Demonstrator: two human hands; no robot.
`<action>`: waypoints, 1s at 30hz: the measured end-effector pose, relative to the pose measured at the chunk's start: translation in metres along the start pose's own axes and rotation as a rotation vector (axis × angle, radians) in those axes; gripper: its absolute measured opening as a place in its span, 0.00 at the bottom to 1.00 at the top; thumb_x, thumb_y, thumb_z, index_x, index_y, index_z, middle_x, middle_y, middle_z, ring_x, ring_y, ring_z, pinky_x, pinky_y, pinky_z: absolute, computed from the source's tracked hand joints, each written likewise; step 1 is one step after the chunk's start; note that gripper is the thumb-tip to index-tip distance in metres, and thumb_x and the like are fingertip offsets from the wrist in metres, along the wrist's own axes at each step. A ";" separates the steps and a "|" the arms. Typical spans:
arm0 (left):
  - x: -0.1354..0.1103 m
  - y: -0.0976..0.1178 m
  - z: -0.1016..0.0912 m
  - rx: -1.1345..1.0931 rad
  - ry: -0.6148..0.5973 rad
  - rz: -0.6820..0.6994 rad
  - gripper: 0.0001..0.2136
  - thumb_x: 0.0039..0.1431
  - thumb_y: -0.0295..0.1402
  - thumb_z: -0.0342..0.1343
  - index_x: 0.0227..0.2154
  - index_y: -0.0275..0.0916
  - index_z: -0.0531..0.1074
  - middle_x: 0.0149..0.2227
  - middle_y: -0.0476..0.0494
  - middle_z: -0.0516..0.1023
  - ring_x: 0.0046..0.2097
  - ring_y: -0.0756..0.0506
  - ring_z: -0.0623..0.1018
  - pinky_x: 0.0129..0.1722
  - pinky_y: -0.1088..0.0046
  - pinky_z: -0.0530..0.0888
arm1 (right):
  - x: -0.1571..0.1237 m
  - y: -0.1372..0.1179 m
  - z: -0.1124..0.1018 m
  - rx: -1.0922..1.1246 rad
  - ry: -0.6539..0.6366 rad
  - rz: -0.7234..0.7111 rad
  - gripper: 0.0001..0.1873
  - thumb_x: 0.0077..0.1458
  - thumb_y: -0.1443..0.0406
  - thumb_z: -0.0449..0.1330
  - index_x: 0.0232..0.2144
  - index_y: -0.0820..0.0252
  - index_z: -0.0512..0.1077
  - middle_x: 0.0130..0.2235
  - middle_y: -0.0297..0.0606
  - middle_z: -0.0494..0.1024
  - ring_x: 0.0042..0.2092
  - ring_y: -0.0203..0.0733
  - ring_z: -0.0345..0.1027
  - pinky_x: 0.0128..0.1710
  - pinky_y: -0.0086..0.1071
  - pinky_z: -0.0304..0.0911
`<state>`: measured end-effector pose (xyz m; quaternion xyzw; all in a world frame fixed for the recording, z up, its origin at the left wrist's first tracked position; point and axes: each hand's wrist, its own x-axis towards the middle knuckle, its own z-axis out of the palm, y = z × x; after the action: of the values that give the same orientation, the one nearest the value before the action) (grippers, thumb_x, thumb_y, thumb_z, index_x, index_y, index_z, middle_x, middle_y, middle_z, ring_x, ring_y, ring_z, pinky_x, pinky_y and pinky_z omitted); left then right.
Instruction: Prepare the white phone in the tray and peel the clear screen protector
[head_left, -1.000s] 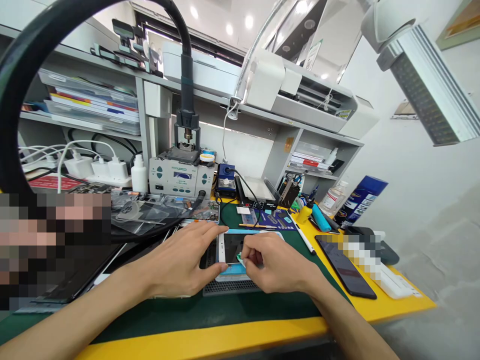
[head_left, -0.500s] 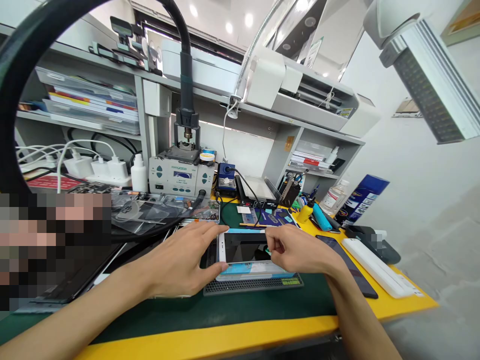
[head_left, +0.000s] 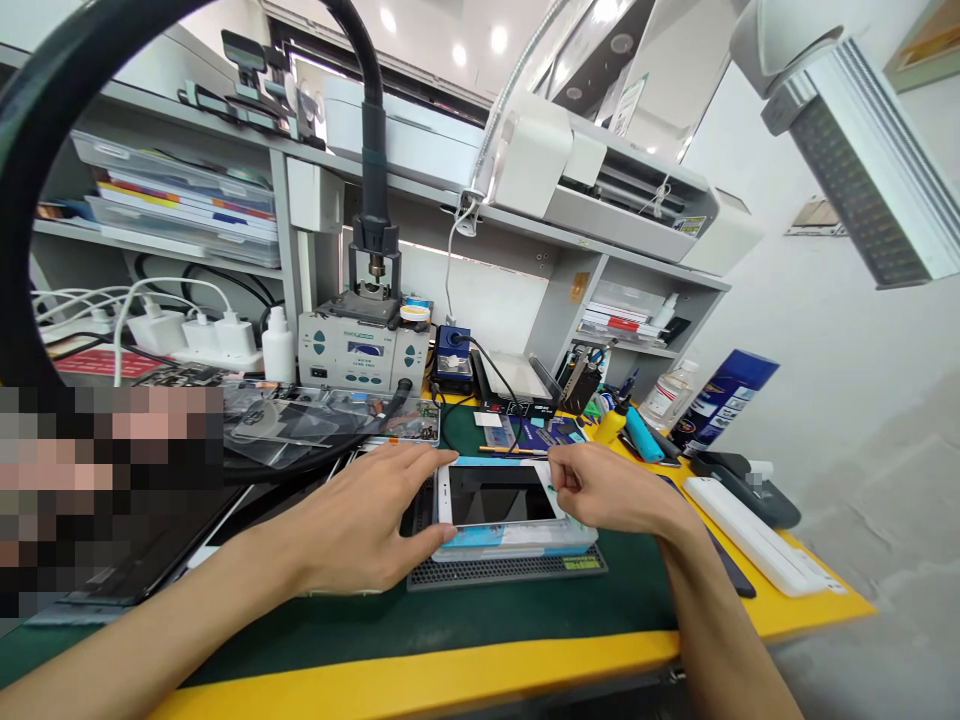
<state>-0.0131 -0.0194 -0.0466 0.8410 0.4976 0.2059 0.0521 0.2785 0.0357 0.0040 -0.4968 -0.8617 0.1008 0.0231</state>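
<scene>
A white smartphone [head_left: 499, 495] with a dark screen lies face up on a blue-and-white box-like block [head_left: 510, 537]. My left hand [head_left: 375, 510] grips the phone's left end, thumb at the near edge and fingers at the far edge. At the phone's right end is my right hand [head_left: 607, 485], its fingers curled closed. A small green bit shows beside those fingers; what they hold, if anything, is hidden. Under the block sits a dark perforated mat [head_left: 495, 573] on the green work surface [head_left: 420, 635].
A rework station [head_left: 364, 350] stands behind, with a thick black hose arching over the left. To the right lie a yellow bottle [head_left: 611, 425], a dark tablet-like slab [head_left: 724, 560] and a long white bar [head_left: 750, 535]. Clear film pieces [head_left: 289, 430] lie left.
My right hand has slid right along the phone to its right end, uncovering more of the screen. My left hand has stayed in place.
</scene>
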 end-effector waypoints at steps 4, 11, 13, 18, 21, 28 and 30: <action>0.000 0.000 0.000 0.003 -0.009 -0.004 0.30 0.60 0.52 0.51 0.62 0.44 0.63 0.61 0.40 0.72 0.62 0.33 0.70 0.58 0.54 0.69 | 0.003 -0.001 0.002 -0.017 0.028 0.013 0.08 0.46 0.74 0.55 0.24 0.57 0.61 0.24 0.30 0.69 0.26 0.35 0.58 0.24 0.30 0.45; 0.000 0.001 -0.001 0.001 -0.002 -0.010 0.31 0.60 0.53 0.51 0.63 0.44 0.63 0.61 0.40 0.72 0.62 0.32 0.70 0.58 0.53 0.69 | 0.006 -0.009 0.005 -0.010 0.089 0.002 0.07 0.51 0.73 0.54 0.28 0.56 0.61 0.26 0.31 0.70 0.27 0.36 0.57 0.25 0.30 0.45; 0.000 0.002 -0.001 -0.002 -0.002 -0.007 0.30 0.60 0.53 0.51 0.62 0.44 0.63 0.61 0.40 0.72 0.62 0.32 0.70 0.58 0.53 0.69 | 0.008 -0.010 0.006 -0.020 0.099 0.000 0.07 0.52 0.73 0.54 0.29 0.56 0.61 0.27 0.31 0.70 0.28 0.37 0.58 0.25 0.30 0.45; 0.000 0.002 -0.001 -0.005 -0.002 -0.005 0.30 0.60 0.52 0.52 0.62 0.44 0.63 0.60 0.40 0.72 0.61 0.32 0.71 0.57 0.53 0.70 | 0.010 -0.013 0.010 -0.018 0.132 -0.030 0.07 0.54 0.73 0.53 0.30 0.57 0.62 0.28 0.32 0.71 0.28 0.38 0.60 0.27 0.30 0.47; 0.000 0.001 0.000 -0.009 0.003 0.006 0.30 0.60 0.52 0.52 0.62 0.44 0.64 0.60 0.40 0.72 0.61 0.33 0.71 0.58 0.53 0.69 | 0.009 -0.017 0.011 -0.002 0.155 -0.062 0.06 0.57 0.73 0.52 0.32 0.57 0.63 0.30 0.34 0.72 0.30 0.39 0.61 0.29 0.30 0.50; -0.001 0.001 0.000 -0.007 0.024 0.008 0.29 0.60 0.51 0.53 0.61 0.44 0.65 0.60 0.40 0.73 0.61 0.33 0.71 0.57 0.54 0.70 | 0.014 -0.016 0.020 0.021 0.217 -0.127 0.05 0.63 0.69 0.52 0.35 0.57 0.67 0.35 0.37 0.74 0.36 0.42 0.65 0.34 0.32 0.56; -0.001 0.002 0.000 -0.008 0.012 0.005 0.29 0.60 0.51 0.53 0.62 0.44 0.64 0.60 0.41 0.73 0.61 0.33 0.71 0.57 0.54 0.70 | 0.016 -0.015 0.023 0.025 0.229 -0.145 0.06 0.64 0.69 0.52 0.34 0.57 0.68 0.37 0.38 0.74 0.38 0.43 0.66 0.36 0.34 0.58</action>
<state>-0.0120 -0.0207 -0.0459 0.8408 0.4949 0.2133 0.0520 0.2544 0.0386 -0.0161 -0.4411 -0.8858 0.0522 0.1347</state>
